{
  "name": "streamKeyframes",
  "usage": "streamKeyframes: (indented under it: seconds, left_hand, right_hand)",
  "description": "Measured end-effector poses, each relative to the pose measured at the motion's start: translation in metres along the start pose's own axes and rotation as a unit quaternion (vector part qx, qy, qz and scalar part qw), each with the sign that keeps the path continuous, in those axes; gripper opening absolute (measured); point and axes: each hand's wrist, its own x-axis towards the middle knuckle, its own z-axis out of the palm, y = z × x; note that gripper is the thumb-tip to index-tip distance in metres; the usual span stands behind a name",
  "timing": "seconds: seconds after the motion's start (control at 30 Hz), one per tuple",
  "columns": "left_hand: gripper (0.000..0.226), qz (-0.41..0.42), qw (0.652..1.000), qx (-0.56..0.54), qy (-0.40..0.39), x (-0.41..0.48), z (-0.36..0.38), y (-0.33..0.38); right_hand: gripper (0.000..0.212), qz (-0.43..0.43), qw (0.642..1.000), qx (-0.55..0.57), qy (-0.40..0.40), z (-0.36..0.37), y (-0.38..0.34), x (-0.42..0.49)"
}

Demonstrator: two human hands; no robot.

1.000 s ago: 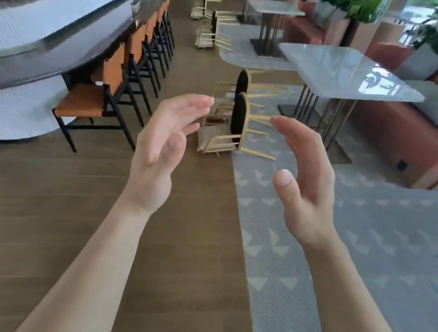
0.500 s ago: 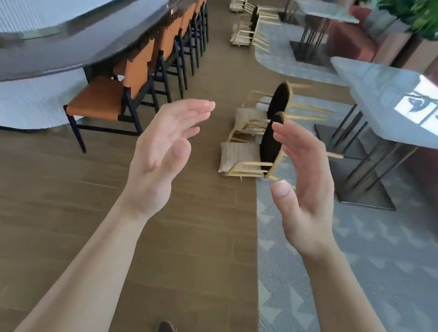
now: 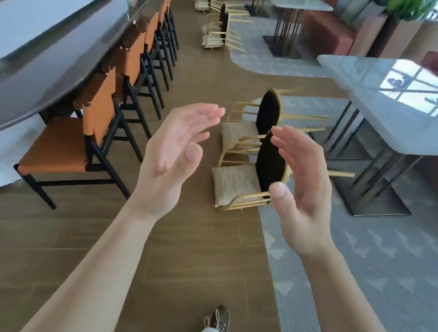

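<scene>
Nearer chair point(image 3: 235, 182) is seen tipped over on the floor point(image 3: 88, 246) at the carpet point(image 3: 368, 257) edge, black oval back, striped beige cushion, pale frame; left hand point(image 3: 174, 154) and right hand point(image 3: 303, 189) are held apart, fingers straight, empty

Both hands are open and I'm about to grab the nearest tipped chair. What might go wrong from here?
Neither the left hand nor the right hand touches the near chair yet; a one-sided grab on its thin frame may let it twist.
The second chair lies close behind it, frames seemingly overlapping; lifting one might drag the other.
Its legs point towards the table; swinging it upright could strike the metal base.
</scene>
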Motion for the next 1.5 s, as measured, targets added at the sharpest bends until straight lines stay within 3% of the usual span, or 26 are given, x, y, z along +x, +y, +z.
streamKeyframes:
  seconds: [0.27,0.53,0.83,1.07,1.5]
  left_hand:
    - [0.077,-0.002,0.999,0.035,0.007,0.136,-0.069,-0.094]
    - [0.074,0.009,1.000,-0.011,-0.009,0.256,-0.138,-0.220]
    - [0.075,0.017,0.981,-0.120,-0.150,0.405,-0.203,-0.357]
    - [0.065,0.029,0.949,-0.197,-0.245,0.496,-0.179,-0.431]
    - [0.066,-0.018,0.924,-0.244,-0.294,0.641,-0.125,-0.548]
  right_hand:
    - [0.081,-0.010,1.000,0.022,0.011,0.052,0.121,0.146]
    - [0.072,0.013,0.998,0.016,0.053,0.107,0.225,0.262]
    - [0.069,0.038,0.975,-0.071,0.208,0.171,0.309,0.358]
    - [0.079,0.051,0.932,-0.156,0.324,0.172,0.354,0.398]
    - [0.079,0.044,0.900,-0.200,0.384,0.116,0.481,0.508]
